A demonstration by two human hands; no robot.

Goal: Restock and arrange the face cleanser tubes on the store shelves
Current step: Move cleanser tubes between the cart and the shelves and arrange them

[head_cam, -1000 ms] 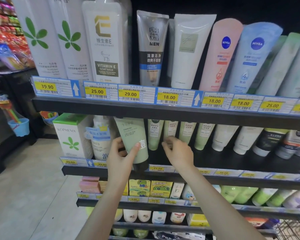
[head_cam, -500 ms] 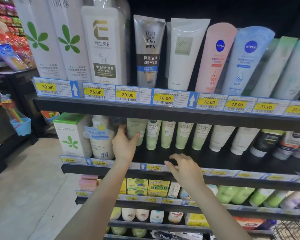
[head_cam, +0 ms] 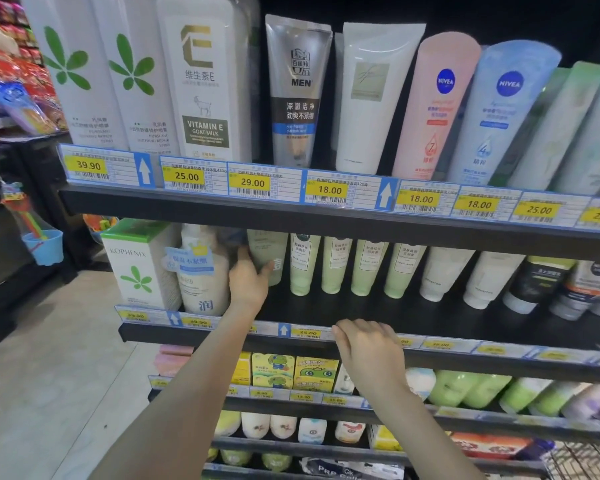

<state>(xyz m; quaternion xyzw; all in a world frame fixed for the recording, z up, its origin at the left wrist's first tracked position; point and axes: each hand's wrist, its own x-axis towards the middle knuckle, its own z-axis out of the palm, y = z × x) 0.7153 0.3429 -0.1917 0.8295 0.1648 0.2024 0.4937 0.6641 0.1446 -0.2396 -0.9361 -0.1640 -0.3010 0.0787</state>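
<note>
A pale green cleanser tube [head_cam: 269, 252] stands at the left end of a row of light green tubes [head_cam: 336, 268] on the second shelf [head_cam: 378, 317]. My left hand [head_cam: 249, 280] reaches into the shelf and holds that tube, thumb on its front and fingers behind it. My right hand [head_cam: 368, 348] hovers over the shelf's front edge with fingers loosely curled and nothing in it. White tubes [head_cam: 444, 275] and dark tubes [head_cam: 534, 285] continue the row to the right.
The top shelf carries tall bottles [head_cam: 201, 81], a grey MEN tube [head_cam: 297, 88] and Nivea tubes [head_cam: 437, 105]. A Kophenix box [head_cam: 137, 265] and a cream bottle [head_cam: 201, 271] stand left of my left hand. Lower shelves hold small boxes and bottles. A wire basket [head_cam: 582, 460] sits at bottom right.
My left hand has pushed the pale green tube from the shelf's front back into the row. My right hand has drawn back from the tubes down to the shelf's front edge.
</note>
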